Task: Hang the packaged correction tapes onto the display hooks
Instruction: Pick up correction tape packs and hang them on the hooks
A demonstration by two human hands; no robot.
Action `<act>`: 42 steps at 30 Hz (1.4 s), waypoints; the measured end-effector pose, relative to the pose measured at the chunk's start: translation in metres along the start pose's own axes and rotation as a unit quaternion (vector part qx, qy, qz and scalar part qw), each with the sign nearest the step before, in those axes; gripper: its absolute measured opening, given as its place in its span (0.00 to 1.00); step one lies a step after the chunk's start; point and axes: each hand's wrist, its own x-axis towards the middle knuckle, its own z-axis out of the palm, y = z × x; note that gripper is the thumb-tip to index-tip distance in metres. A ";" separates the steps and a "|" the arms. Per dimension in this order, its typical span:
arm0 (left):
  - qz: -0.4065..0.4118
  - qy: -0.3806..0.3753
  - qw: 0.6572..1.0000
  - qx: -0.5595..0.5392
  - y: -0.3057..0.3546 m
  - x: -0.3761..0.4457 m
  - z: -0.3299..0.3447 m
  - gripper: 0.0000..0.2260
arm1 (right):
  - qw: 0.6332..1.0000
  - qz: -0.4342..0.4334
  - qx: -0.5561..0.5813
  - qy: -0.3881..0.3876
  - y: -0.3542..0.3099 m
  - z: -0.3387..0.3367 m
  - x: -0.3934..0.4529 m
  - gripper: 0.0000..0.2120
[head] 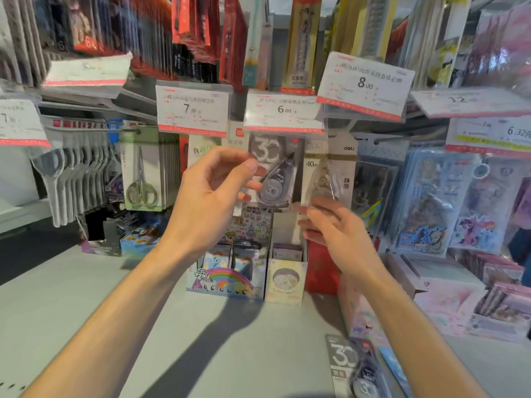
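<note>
A grey packaged correction tape [275, 173] printed with "30" hangs on the display hook under the 6.00 price tag [283, 110]. My left hand [212, 196] pinches the pack's left edge between thumb and fingers. Coming from below right, my right hand [333, 228] has relaxed fingers whose tips reach the pack's lower right corner. A second "30" correction tape pack [353, 366] lies flat on the grey shelf [143, 311] at the bottom right. The hook itself is hidden behind the price tag.
A beige 40m tape pack [342, 170] hangs right beside the held one. Scissors packs [140, 173] hang to the left, sticker sheets [431, 202] to the right. Small card boxes [227, 277] and a red box [319, 268] stand on the shelf below my hands.
</note>
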 end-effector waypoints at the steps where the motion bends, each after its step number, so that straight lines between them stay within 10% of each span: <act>1: -0.009 -0.002 1.000 -0.005 -0.004 -0.005 0.002 0.03 | 1.000 -0.002 0.005 0.006 0.001 -0.007 -0.007 0.11; 19: -0.268 -0.142 0.953 0.027 -0.118 -0.145 0.114 0.01 | 0.981 0.073 -0.088 0.157 0.095 -0.169 -0.143 0.06; 30: -0.191 -0.384 0.816 0.388 -0.135 -0.187 0.156 0.43 | 0.976 0.088 -0.184 0.075 0.129 -0.184 -0.165 0.07; 39: -0.196 -0.363 0.858 0.306 -0.131 -0.174 0.123 0.36 | 0.977 0.120 -0.172 0.025 0.122 -0.154 -0.158 0.04; 42: -0.181 -0.331 0.883 0.280 -0.126 -0.168 0.114 0.37 | 0.977 0.188 -0.104 -0.013 0.114 -0.130 -0.149 0.23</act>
